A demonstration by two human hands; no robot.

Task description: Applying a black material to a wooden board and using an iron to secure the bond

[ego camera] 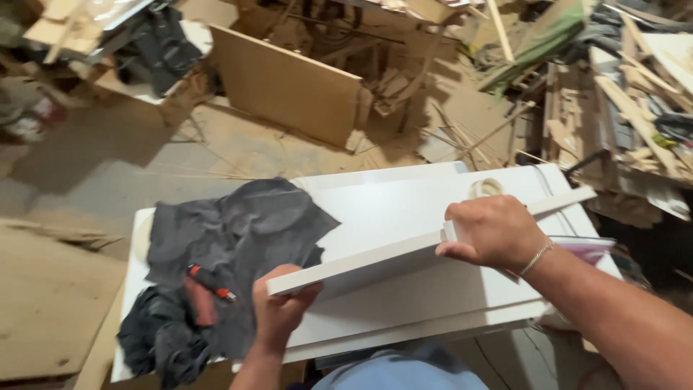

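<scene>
A crumpled dark grey cloth (231, 238) is lying on the white worktop (404, 209), with a red-and-black tool (211, 282) resting on it. A brown board (289, 87) is leaning beyond, and wood offcuts (635, 108) are piling up at the right.

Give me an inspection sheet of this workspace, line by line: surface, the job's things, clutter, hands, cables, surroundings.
Surface: white panel top, partly covered.
Job's things: long white board strip held on edge across the panel.
Clutter: crumpled dark grey cloth with an orange-tipped tool on it; roll of tape at the far edge.
Hands: left hand grips the strip's near end; right hand grips its middle.
Cables: nothing seen.
Surroundings: dusty floor, leaning wood sheet, piles of wood offcuts.
</scene>
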